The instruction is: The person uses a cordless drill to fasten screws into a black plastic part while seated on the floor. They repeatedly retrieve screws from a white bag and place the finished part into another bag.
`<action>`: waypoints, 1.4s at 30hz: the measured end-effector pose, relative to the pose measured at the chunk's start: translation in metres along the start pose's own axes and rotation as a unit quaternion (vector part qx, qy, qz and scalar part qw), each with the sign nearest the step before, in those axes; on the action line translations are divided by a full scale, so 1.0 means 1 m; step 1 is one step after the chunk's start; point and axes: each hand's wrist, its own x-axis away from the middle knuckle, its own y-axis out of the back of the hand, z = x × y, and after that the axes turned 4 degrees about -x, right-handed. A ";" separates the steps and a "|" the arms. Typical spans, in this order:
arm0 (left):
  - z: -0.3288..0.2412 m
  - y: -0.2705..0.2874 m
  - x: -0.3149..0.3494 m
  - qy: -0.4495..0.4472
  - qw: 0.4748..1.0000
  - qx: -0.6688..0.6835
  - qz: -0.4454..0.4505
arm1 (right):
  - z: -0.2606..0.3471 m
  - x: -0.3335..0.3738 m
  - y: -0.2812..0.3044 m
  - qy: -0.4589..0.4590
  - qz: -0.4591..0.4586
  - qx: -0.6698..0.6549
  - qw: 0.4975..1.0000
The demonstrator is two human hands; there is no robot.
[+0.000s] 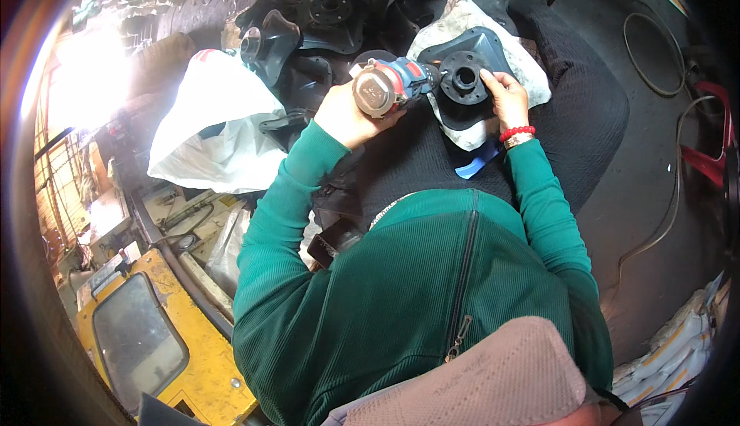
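Note:
My left hand (351,116) is closed around a cordless drill (401,79) in blue and red, its nose pointing right. The drill's tip reaches the rim of a black flanged part (465,79) with a round raised collar and a square base. My right hand (507,98) pinches the right side of that part's round flange, thumb and fingers bent over its edge. Beneath the part, a white cloth or bag (532,75) lies over my dark-trousered leg. A blue strip (476,161) sticks out below it.
Several similar black parts (327,13) are heaped ahead to the left. Beside them sits a white plastic sack (212,129). A yellow machine panel (204,356) with a window stands at lower left. To the right are a wire hoop (654,54), a cable (667,222) and a red frame (708,165).

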 end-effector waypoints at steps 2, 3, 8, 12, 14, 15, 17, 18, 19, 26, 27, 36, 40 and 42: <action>-0.002 0.000 -0.003 -0.013 1.000 -0.010 -0.005 | 0.004 0.002 -0.001 -0.017 0.011 -0.043 0.999; -0.005 0.003 -0.004 -0.014 1.000 -0.017 -0.002 | 0.005 0.006 -0.003 -0.012 0.017 -0.074 0.997; -0.013 0.020 -0.002 0.005 1.000 0.001 0.009 | 0.024 0.023 -0.016 0.031 0.010 -0.120 0.992; -0.020 0.024 0.002 0.046 0.999 0.010 0.007 | 0.023 0.029 -0.023 0.040 0.018 -0.136 0.990; -0.004 0.015 0.001 0.026 0.999 0.032 -0.001 | 0.019 0.029 -0.024 0.064 0.016 -0.131 0.989; 0.003 0.011 0.001 0.017 0.999 0.043 -0.005 | 0.018 0.029 -0.025 0.075 0.016 -0.128 0.989; 0.003 0.009 0.001 -0.003 0.999 0.044 -0.009 | 0.016 0.027 -0.025 0.079 0.005 -0.118 0.990; 0.003 0.008 0.000 -0.012 0.999 0.044 -0.011 | 0.016 0.026 -0.024 0.080 0.000 -0.113 0.990; 0.006 0.005 0.000 -0.010 0.998 0.057 -0.015 | 0.015 0.025 -0.024 0.081 -0.002 -0.112 0.990; 0.012 -0.004 -0.009 -0.012 0.993 0.121 -0.012 | 0.011 0.020 -0.022 0.073 -0.020 -0.083 0.994; 0.011 -0.004 -0.010 -0.014 0.993 0.118 -0.014 | 0.009 0.019 -0.021 0.074 -0.022 -0.074 0.994; 0.010 -0.004 -0.015 -0.029 0.996 0.076 -0.030 | 0.004 0.017 -0.020 0.068 -0.030 -0.099 0.992; -0.003 0.001 -0.021 -0.023 0.999 -0.002 0.026 | -0.009 0.005 -0.017 0.088 -0.064 -0.042 0.993; -0.001 0.003 -0.029 -0.023 0.996 -0.070 0.058 | -0.018 0.001 -0.016 0.108 -0.086 -0.020 0.990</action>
